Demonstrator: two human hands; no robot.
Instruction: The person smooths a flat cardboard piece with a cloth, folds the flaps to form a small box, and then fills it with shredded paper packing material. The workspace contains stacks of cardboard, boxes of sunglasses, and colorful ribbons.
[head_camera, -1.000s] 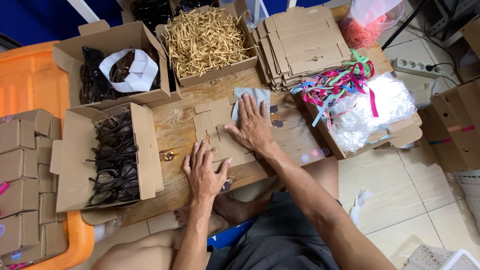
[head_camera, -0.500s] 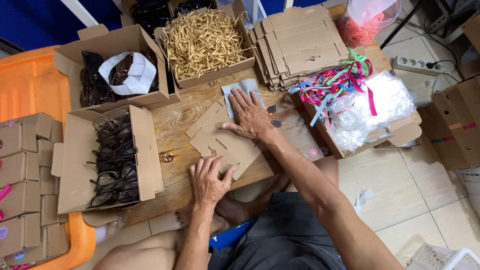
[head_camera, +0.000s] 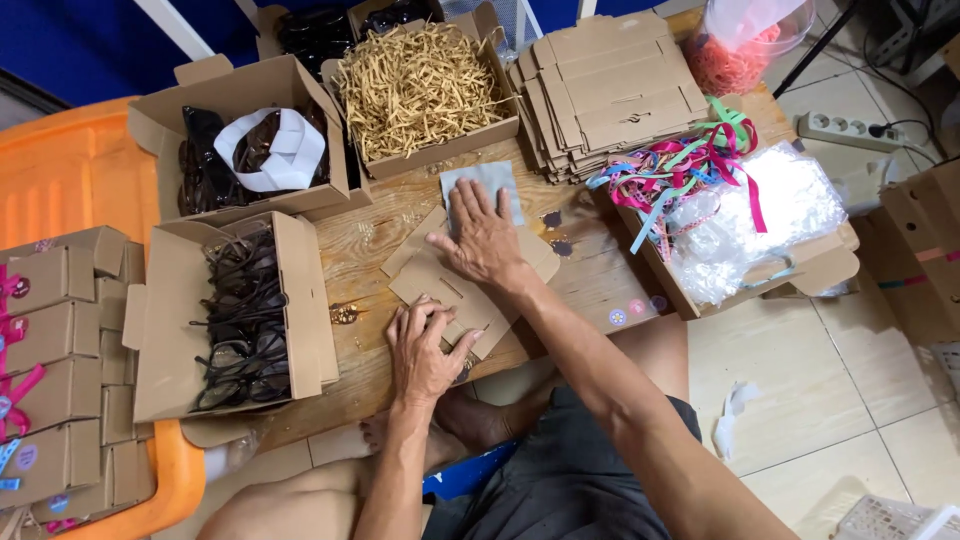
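Two bare hands press on a flat, unfolded cardboard box blank (head_camera: 455, 285) lying near the middle of the wooden table (head_camera: 590, 275). Left hand (head_camera: 425, 350) rests on the blank's near edge, fingers curled together over the card, clamping nothing. Right hand (head_camera: 485, 240) lies flat with fingers spread, on the blank's far part and a grey cloth (head_camera: 470, 180). Far behind sits a box of straw-coloured paper shreds (head_camera: 415, 85); a stack of flat box blanks (head_camera: 605, 90) lies right of it.
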